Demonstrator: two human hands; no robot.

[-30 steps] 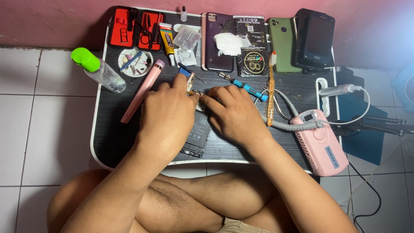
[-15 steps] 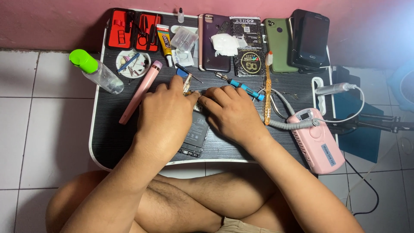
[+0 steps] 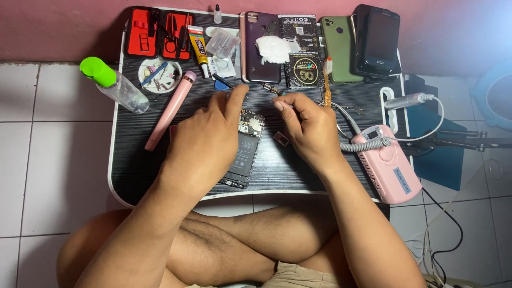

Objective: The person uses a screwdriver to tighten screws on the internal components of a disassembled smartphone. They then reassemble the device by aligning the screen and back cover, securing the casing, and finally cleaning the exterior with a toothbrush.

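**Opened phone under my hands**

Opened black phone with bare circuit board [image 3: 246,146] lies flat on the dark striped counter [image 3: 133,160]. My left hand [image 3: 205,141] presses it. My right hand [image 3: 309,128] pinches something tiny. It looks thin and breakable, so I'd hold its edges.

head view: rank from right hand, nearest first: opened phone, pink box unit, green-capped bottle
1. opened phone: just left of the right hand, under the left hand.
2. pink box unit: at the table's right edge.
3. green-capped bottle: far left.
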